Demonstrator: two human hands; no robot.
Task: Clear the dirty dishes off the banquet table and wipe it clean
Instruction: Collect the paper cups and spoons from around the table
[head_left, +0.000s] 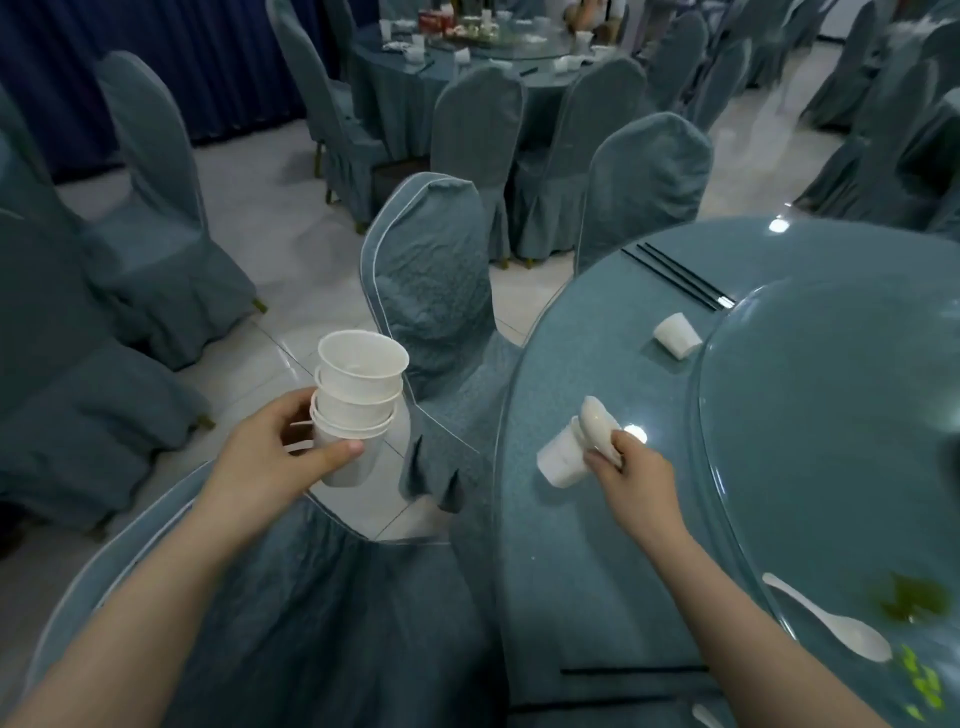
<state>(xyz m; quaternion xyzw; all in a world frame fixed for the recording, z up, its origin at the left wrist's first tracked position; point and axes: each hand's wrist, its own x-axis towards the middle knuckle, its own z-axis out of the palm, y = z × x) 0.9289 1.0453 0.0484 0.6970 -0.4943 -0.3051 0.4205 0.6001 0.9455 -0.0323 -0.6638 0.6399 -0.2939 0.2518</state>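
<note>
I have a stack of white cups (355, 400) in my left hand (270, 457), its grip wrapped round the lowest cup, held out over the gap between the chairs and clear of the worktop (587, 545); my right hand (631, 467) has its grip pinched on a white spoon (598, 422) together with one more cup (562, 457), lying sideways just above the worktop near its left edge; so I judge the clearing well begun but not finished. Left on the worktop: a tipped cup (677, 334) beside the rim of the glass turntable (831, 415), black chopsticks (678, 278) toward the far edge, a second spoon (831, 621) and green food scraps (911, 597) on the turntable at the near right, another pair of chopsticks (634, 670) along the near edge; wiping has not started, I think. A covered chair (431, 280) stands close against the left edge; the floor between chairs gives narrow room, so I would keep the stack upright.
</note>
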